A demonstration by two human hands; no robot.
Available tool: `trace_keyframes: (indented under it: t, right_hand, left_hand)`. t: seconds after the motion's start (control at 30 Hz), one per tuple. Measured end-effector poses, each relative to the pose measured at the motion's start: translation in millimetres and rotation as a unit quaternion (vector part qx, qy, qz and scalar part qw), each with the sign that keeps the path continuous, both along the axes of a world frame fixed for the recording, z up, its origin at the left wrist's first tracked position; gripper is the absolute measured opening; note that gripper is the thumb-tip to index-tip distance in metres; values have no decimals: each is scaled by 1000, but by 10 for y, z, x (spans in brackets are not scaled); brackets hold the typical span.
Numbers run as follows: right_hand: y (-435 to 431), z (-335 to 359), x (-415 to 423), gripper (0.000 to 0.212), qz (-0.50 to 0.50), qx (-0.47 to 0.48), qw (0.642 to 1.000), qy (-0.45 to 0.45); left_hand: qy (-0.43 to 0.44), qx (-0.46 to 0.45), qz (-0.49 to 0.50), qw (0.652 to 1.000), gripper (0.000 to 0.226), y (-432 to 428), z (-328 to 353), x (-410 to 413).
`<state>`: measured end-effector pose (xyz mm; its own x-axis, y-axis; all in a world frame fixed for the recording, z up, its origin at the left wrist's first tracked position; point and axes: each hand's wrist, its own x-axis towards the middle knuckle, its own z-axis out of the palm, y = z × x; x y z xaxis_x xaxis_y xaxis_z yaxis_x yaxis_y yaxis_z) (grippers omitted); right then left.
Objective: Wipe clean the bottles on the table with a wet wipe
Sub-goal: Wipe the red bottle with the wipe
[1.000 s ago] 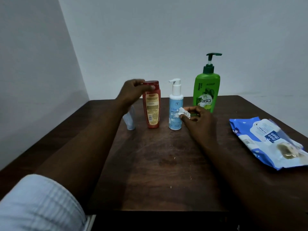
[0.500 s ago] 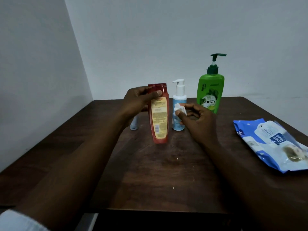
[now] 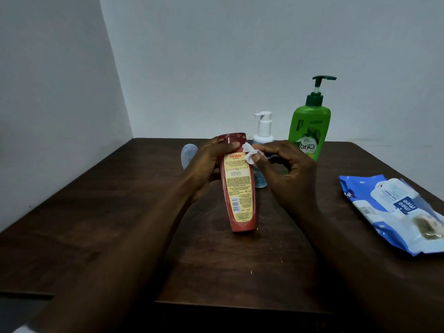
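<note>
Dark desk [image 3: 108,212] lay open on the left, its near edge well clear of the work. A pale tube [image 3: 188,153] stood behind the left hand [image 3: 206,167], whose fingers [image 3: 227,146] clamped the red Karthika shampoo bottle [image 3: 240,193], tilted over mid-desk. The right hand [image 3: 290,174] pinched the wet wipe [image 3: 248,156] against its upper label; I judged this wiping barely begun. Behind stood the white pump bottle [image 3: 263,127] and green Vatika pump bottle [image 3: 310,131]; whether cleaned, I couldn't tell. The wipe pack [image 3: 396,212] lay near the right edge.
</note>
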<state>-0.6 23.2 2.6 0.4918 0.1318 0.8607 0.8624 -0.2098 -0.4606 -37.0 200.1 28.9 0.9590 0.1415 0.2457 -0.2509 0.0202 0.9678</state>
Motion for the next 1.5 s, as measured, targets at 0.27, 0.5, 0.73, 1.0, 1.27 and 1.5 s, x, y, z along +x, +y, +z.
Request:
trace_keyframes:
  t: [0.27,0.5,0.73,1.0,1.27,1.5]
  right_hand:
    - [60,-1,22,23,20,-14,1000,4]
    - [125,67,47,19,-26,-36,999,-3]
    - [83,23,-65,20,-13,-121,993,-1]
    - [-97,-114,-327,22,-12,-221,974,51]
    - [-317,-349,-633,29,7,-304,949,84]
    - [-355,-399,-684,29,16,-311,948,71]
  left_hand:
    - [27,-145,-129,981,55,-66,-197,79]
    - [13,-219,-185,958,53,-40,-311,145]
    - [22,-321,-217,922,67,-1,-417,182]
    - [28,-338,-242,909,66,35,-485,226]
    - [10,-369,-267,890,62,-8,-472,226]
    - [14,-360,-261,896,63,4,-493,223]
